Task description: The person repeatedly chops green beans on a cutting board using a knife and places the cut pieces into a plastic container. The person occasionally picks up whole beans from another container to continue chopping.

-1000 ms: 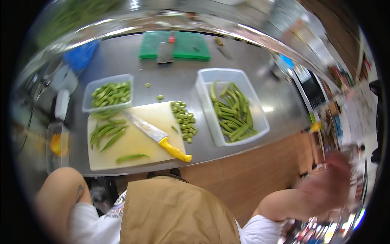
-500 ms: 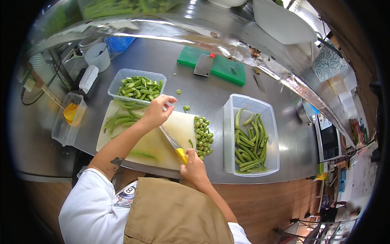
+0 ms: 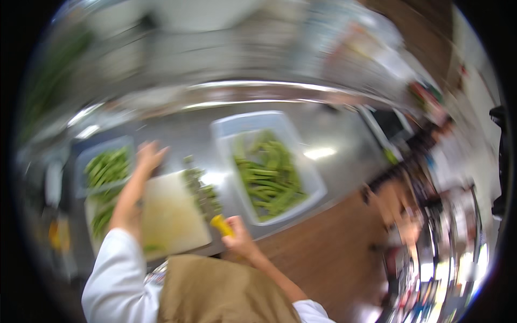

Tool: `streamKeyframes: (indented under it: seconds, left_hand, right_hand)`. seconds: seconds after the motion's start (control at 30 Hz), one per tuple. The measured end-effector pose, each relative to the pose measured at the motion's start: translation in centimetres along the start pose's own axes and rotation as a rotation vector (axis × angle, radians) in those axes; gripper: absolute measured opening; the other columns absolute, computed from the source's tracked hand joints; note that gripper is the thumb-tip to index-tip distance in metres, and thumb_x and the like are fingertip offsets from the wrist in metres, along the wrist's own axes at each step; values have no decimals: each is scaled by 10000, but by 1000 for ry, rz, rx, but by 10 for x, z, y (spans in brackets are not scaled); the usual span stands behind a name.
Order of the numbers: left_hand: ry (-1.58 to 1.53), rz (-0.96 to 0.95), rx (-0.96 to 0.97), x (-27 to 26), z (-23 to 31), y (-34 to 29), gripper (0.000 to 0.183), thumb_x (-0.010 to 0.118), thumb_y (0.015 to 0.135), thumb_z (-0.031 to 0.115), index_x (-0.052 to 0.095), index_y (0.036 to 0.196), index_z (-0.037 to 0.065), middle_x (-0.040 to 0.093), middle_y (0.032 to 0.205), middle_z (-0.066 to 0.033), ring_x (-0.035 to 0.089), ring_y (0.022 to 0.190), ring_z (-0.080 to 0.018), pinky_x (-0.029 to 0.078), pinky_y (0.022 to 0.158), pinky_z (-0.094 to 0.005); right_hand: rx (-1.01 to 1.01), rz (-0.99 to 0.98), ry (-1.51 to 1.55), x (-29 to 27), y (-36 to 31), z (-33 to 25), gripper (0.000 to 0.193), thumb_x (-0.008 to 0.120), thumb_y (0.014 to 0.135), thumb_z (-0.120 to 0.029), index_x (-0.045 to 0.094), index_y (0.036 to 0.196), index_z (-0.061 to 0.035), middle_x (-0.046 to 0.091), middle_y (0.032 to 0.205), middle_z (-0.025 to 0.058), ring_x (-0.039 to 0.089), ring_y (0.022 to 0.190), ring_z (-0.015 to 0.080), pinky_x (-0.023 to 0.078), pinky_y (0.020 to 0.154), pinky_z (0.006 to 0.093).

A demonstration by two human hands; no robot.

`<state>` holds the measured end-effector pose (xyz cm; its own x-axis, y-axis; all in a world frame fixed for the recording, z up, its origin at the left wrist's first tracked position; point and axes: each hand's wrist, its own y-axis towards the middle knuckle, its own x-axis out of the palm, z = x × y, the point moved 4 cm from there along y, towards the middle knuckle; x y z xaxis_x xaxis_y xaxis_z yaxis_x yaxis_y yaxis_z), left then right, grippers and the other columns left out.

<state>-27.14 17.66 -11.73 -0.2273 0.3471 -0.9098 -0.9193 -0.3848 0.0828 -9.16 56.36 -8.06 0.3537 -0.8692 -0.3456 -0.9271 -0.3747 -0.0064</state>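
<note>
The whole view is smeared by motion. My right hand (image 3: 238, 237) grips a knife by its yellow handle (image 3: 222, 225); the blade blurs into the row of cut okra tops (image 3: 200, 188) at the cutting board's right edge. My left hand (image 3: 152, 156) reaches beyond the white cutting board (image 3: 175, 210), fingers apart, with nothing visible in it. Just left of that hand, a clear tub (image 3: 81, 175) holds cut okra (image 3: 106, 167). More okra (image 3: 102, 218) lies on the board's left part, partly behind my left forearm.
Right of the board stands a large clear plastic box (image 3: 319, 196) with whole okra pods (image 3: 269, 175). A metal shelf edge (image 3: 242, 91) crosses above the steel table (image 3: 334, 156). A microwave (image 3: 388, 126) sits at the far right, and wooden floor (image 3: 323, 253) shows below.
The view has swung to the right, so the table's things sit further left. My left hand has gone from over the board to beside the tub. The right hand still holds the knife.
</note>
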Motion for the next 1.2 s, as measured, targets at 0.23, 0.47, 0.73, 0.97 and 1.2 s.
streamKeyframes:
  seconds: [0.23,0.47,0.73,0.97,1.2]
  left_hand:
    - [-97,-366,133,54,-14,19,581,800,616,161,554,1134,70,501,1120,-212,549,1016,-375,512,829,-476]
    - [-362,-594,59,73,42,32,396,676,694,79,578,1076,49,571,866,-145,596,679,-264,512,494,-387]
    - [122,-3,330,51,59,44,274,662,816,238,587,1007,57,617,1006,-198,638,868,-357,539,759,-464]
    - [-152,-174,67,78,30,50,350,653,845,349,616,964,21,656,964,-230,632,914,-404,490,826,-471]
    - [-83,-233,285,68,98,-2,284,648,808,274,662,845,-7,671,845,-214,646,872,-382,500,813,-442]
  right_hand:
    - [52,99,133,8,4,6,427,564,744,-22,384,1128,-66,565,891,179,589,864,362,455,766,429]
    - [69,169,148,1,-15,-2,421,558,752,-9,369,1125,-59,560,874,181,577,831,382,442,744,443]
    - [87,221,132,-12,-33,-10,422,554,763,0,364,1135,-65,554,855,174,580,824,371,444,740,439]
    - [77,234,114,-12,-35,-6,429,559,763,-4,363,1139,-66,561,858,182,588,807,385,449,727,446]
    - [93,198,109,-7,-30,-7,436,556,763,-13,356,1146,-75,567,848,190,589,807,409,445,713,459]
